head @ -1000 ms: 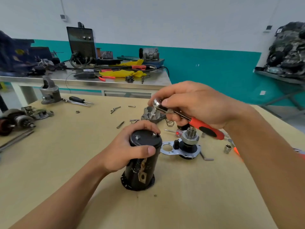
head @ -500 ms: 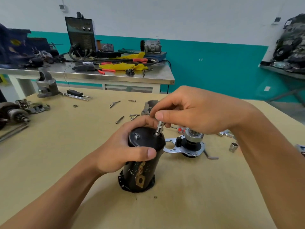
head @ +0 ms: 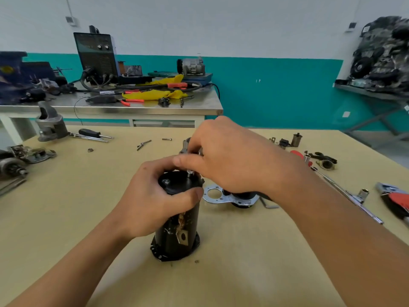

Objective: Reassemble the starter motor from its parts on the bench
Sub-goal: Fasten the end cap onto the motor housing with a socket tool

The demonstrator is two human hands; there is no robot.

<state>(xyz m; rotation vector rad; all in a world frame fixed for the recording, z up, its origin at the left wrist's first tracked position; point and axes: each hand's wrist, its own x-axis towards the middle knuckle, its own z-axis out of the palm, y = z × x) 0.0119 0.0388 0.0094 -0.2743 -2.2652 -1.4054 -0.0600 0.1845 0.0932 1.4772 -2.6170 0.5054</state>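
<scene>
- Squarely at the middle of the tan wooden bench (head: 66,207), the black cylindrical metal starter motor body (head: 174,240) stands upright on its flanged end, flat end cap facing up.
- The left hand (head: 152,198) wraps around the upper part of the body, fingers curled behind it and the thumb pressed across the front just below the cap rim.
- The right hand (head: 228,158) reaches over the cap. Its thumb and forefinger pinch a small knurled silver socket driver (head: 190,172) that stands on the cap's right side, apparently on a through-bolt.
- A second bolt head (head: 166,181) shows on the cap's left side.
- By its build, the body is probably heavy and rigid. It looks stable on its base, but tall enough to tip or spin under twisting, so a firm wrap high on the wall seems the right hold.
- The painted wall looks smooth and may be greasy. The brass terminal tab (head: 182,237) low on the front appears thin and is best left out of any grip.
- The driver looks small and light. Its knurling offers the fingertips purchase, though it could slip off the bolt if tilted.
- Just beside the body on the right lies a silver perforated mounting plate (head: 212,196) carrying a dark assembly, partly hidden under the right wrist.
- A grey cast nose housing (head: 49,125) stands well apart at the far left.
</scene>
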